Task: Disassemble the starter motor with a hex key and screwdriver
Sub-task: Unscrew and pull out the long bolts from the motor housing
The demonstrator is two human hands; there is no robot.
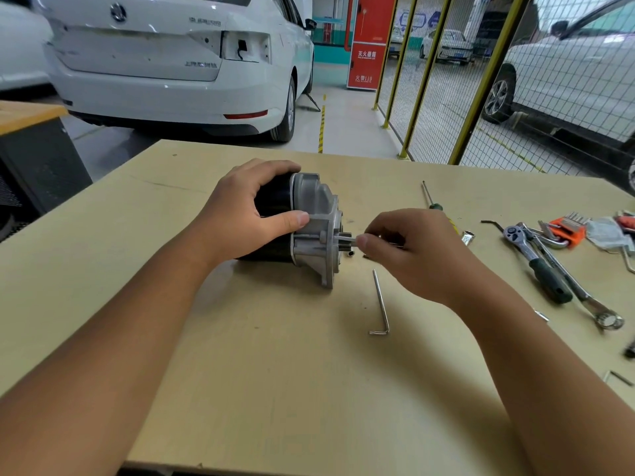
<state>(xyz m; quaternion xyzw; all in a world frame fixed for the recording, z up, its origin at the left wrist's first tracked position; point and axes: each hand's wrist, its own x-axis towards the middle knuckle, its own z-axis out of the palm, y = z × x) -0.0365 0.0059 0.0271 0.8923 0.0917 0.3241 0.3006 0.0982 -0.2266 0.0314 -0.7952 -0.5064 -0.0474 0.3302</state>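
- Head view: I see the starter motor point(302, 221) lying on its side mid-table point(240, 389), silver housing toward my right.
- My left hand point(247, 214) wraps its black body, fingers curled over the top, thumb on the housing.
- My right hand point(409, 249) pinches a thin tool at the pinion end.
- A hex key point(380, 304) lies just in front; the screwdriver point(431, 197) is behind.

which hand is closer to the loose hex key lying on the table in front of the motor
Right. The right hand sits just above and to the right of the hex key, pinching something at the starter motor shaft. The left hand grips the motor body, farther left.
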